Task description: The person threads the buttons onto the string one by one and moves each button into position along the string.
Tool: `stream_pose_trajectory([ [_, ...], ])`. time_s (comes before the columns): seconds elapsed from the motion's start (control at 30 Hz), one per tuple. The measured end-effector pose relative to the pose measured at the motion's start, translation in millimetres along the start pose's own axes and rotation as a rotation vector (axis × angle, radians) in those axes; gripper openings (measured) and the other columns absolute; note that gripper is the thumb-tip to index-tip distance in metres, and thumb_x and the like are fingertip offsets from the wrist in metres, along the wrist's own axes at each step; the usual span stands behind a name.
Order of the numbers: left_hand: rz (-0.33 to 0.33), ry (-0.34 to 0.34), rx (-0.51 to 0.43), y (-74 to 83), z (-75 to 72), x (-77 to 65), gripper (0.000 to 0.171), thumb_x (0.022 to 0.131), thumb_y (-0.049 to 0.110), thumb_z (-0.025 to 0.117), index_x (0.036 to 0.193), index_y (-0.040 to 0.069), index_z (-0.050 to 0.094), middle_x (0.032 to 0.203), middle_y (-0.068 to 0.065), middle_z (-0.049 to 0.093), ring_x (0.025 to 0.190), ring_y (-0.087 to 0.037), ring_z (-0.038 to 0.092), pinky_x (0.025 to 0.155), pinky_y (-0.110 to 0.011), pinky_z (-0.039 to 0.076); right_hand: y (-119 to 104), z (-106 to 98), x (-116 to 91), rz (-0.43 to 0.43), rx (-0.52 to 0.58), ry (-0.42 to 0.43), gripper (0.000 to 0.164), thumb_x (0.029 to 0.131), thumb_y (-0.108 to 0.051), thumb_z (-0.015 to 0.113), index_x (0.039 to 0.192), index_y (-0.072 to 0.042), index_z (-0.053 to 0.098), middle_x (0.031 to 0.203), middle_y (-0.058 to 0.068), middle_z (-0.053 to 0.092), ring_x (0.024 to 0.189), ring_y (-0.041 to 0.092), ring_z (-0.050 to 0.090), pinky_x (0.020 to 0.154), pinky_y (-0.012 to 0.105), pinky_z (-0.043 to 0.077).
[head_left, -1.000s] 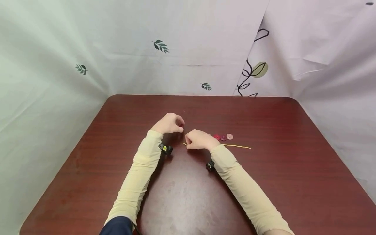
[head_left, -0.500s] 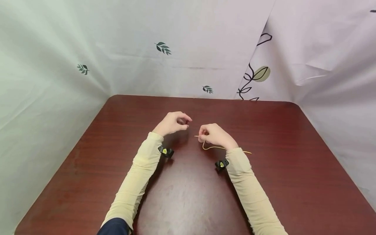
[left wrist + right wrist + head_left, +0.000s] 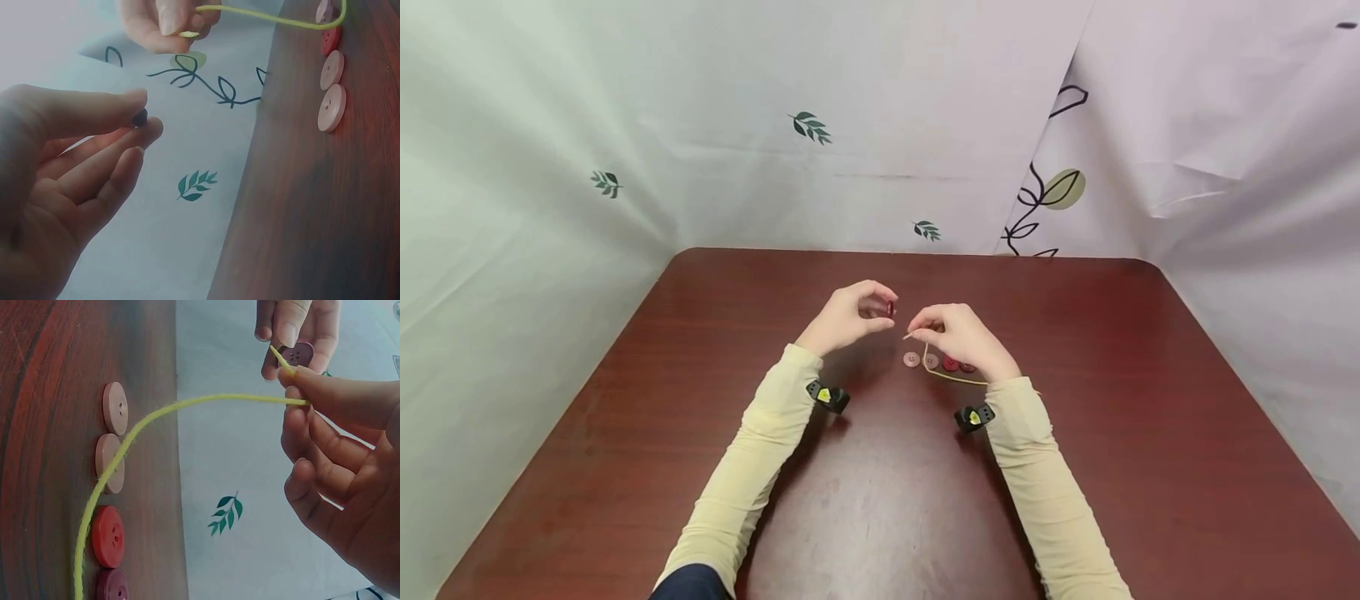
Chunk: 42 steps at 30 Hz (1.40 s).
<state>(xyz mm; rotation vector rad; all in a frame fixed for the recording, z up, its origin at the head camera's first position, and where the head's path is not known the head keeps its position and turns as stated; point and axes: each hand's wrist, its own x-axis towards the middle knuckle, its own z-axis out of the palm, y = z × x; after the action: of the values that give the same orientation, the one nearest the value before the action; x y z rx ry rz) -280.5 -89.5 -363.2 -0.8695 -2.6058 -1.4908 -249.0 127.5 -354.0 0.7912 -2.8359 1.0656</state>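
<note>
My left hand (image 3: 848, 317) pinches a dark maroon button (image 3: 297, 354) between thumb and fingertips, held on edge above the table. Facing it from the right, my right hand (image 3: 961, 335) grips a yellow cord (image 3: 225, 397) near its end. A short tip of cord pokes out past the right thumb, and in the right wrist view it overlaps the button. From the right fingers the cord curves down past a row of buttons. The row has a pale pink button (image 3: 332, 107), another pink button (image 3: 110, 464), a red button (image 3: 108, 537) and a maroon button (image 3: 113, 585).
Both hands are over the far half of a dark reddish-brown table (image 3: 880, 483). White sheeting (image 3: 737, 167) with leaf prints hangs behind and beside it. Black straps with small cameras (image 3: 827, 397) sit on both wrists over pale yellow sleeves (image 3: 752, 450).
My right hand has moved right and away with the cord's end, drawing the cord into a curve. My left hand has shifted slightly right, and its button now shows. The row of buttons is uncovered.
</note>
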Motion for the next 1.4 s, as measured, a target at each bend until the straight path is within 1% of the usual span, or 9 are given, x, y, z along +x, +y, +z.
stream_pose_trajectory([
  [0.23, 0.005, -0.002, -0.081, 3.8, 6.4, 0.6, 0.035, 0.079, -0.002, 0.076, 0.111, 0.000, 0.062, 0.110, -0.017, 0.067, 0.102, -0.027, 0.069, 0.085, -0.034, 0.057, -0.5, -2.2, -2.2, 0.026, 0.023, 0.025, 0.004, 0.092, -0.014, 0.065, 0.093, -0.011, 0.065, 0.087, 0.005, 0.070, 0.077, 0.017, 0.061, 0.072, 0.030, 0.047],
  [0.4, 0.010, 0.015, -0.134, 8.6, 11.0, 2.1, 0.034, 0.078, 0.002, 0.078, 0.109, 0.002, 0.063, 0.108, -0.015, 0.068, 0.103, -0.025, 0.070, 0.085, -0.035, 0.057, -3.9, -6.7, -1.7, -0.004, 0.101, 0.095, 0.006, 0.090, -0.009, 0.067, 0.096, -0.009, 0.066, 0.091, 0.008, 0.070, 0.086, 0.019, 0.064, 0.079, 0.034, 0.050],
  [0.5, 0.007, 0.048, -0.173, 11.1, 11.6, 2.2, 0.034, 0.078, 0.001, 0.078, 0.108, 0.003, 0.063, 0.107, -0.014, 0.069, 0.103, -0.025, 0.070, 0.085, -0.035, 0.057, -7.6, -8.9, -1.1, -0.017, 0.131, 0.137, 0.008, 0.089, -0.007, 0.068, 0.097, -0.009, 0.069, 0.091, 0.008, 0.071, 0.084, 0.020, 0.064, 0.076, 0.033, 0.050],
  [0.6, 0.009, 0.066, -0.202, 11.6, 12.6, 2.1, 0.033, 0.078, 0.000, 0.078, 0.107, 0.003, 0.062, 0.107, -0.014, 0.068, 0.104, -0.025, 0.070, 0.083, -0.032, 0.057, -10.1, -9.6, -1.5, -0.004, 0.136, 0.162, 0.008, 0.088, -0.009, 0.069, 0.096, -0.009, 0.071, 0.090, 0.007, 0.071, 0.080, 0.019, 0.063, 0.072, 0.030, 0.049],
  [0.77, 0.038, 0.068, -0.218, 11.8, 13.8, 2.4, 0.033, 0.077, -0.001, 0.077, 0.106, 0.004, 0.062, 0.107, -0.014, 0.068, 0.103, -0.025, 0.070, 0.082, -0.031, 0.057, -10.9, -9.5, -1.2, 0.026, 0.119, 0.189, 0.007, 0.088, -0.014, 0.070, 0.094, -0.010, 0.069, 0.087, 0.007, 0.070, 0.080, 0.019, 0.061, 0.072, 0.029, 0.047],
  [1.0, 0.056, 0.062, -0.223, 13.9, 15.2, 2.3, 0.035, 0.077, -0.002, 0.077, 0.107, 0.003, 0.061, 0.106, -0.015, 0.067, 0.101, -0.024, 0.070, 0.085, -0.043, 0.056, -10.6, -7.2, 0.9, 0.000, 0.091, 0.244, 0.008, 0.089, -0.016, 0.069, 0.093, -0.009, 0.068, 0.084, 0.007, 0.069, 0.076, 0.019, 0.060, 0.070, 0.028, 0.046],
  [1.13, 0.061, 0.051, -0.226, 15.2, 16.5, 1.3, 0.036, 0.077, -0.005, 0.077, 0.107, 0.003, 0.061, 0.106, -0.015, 0.066, 0.098, -0.025, 0.069, 0.084, -0.046, 0.056, -11.2, -4.7, 1.6, -0.013, 0.082, 0.267, 0.008, 0.090, -0.015, 0.068, 0.092, -0.008, 0.068, 0.083, 0.007, 0.068, 0.076, 0.019, 0.059, 0.071, 0.030, 0.047],
  [1.27, 0.064, 0.045, -0.224, 15.4, 17.6, 1.1, 0.036, 0.076, -0.006, 0.076, 0.107, 0.003, 0.061, 0.106, -0.015, 0.066, 0.097, -0.025, 0.069, 0.083, -0.045, 0.057, -11.8, -3.0, 2.2, -0.017, 0.085, 0.278, 0.008, 0.090, -0.014, 0.068, 0.092, -0.007, 0.068, 0.083, 0.008, 0.068, 0.077, 0.019, 0.059, 0.072, 0.033, 0.048],
  [1.4, 0.060, 0.039, -0.219, 15.1, 17.9, 1.7, 0.035, 0.076, -0.003, 0.078, 0.107, 0.003, 0.061, 0.106, -0.014, 0.066, 0.097, -0.022, 0.069, 0.083, -0.042, 0.057, -12.5, -2.4, 1.9, -0.010, 0.086, 0.275, 0.008, 0.090, -0.014, 0.068, 0.092, -0.007, 0.068, 0.083, 0.008, 0.068, 0.077, 0.019, 0.059, 0.072, 0.030, 0.046],
])
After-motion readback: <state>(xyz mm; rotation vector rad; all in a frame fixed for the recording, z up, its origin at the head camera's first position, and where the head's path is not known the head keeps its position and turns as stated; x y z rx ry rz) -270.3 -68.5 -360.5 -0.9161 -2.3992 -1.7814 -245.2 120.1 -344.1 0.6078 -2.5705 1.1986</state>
